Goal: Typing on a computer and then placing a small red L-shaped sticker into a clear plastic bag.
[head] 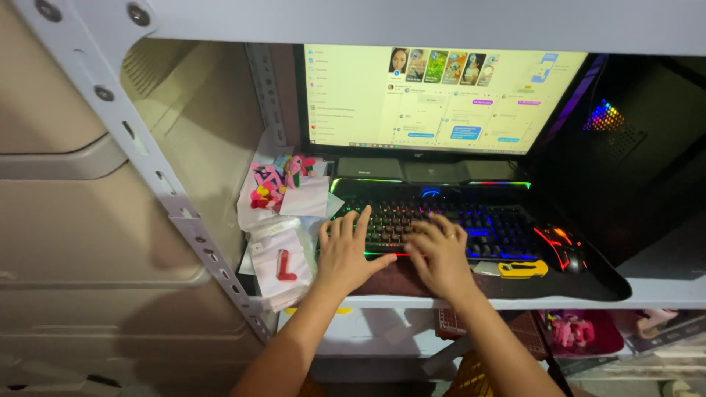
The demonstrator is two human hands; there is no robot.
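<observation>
A black keyboard [485, 224] with rainbow backlit keys lies on a dark mat on a grey shelf. My left hand [346, 250] rests flat on the keyboard's left end, fingers spread over the keys. Beside it, my right hand [440, 254], with a ring on one finger, has its fingers curled down onto the middle keys. Neither hand holds anything. Behind the keyboard stands a lit monitor [441, 95] showing a pale window with chat bubbles.
A glowing red-lit mouse [562, 246] and a yellow utility knife [522, 269] lie right of my hands. Clear bags of pink and red trinkets [283, 220] pile at the left. A dark computer case [632, 140] stands at right. A slanted perforated metal strut [176, 206] crosses the left.
</observation>
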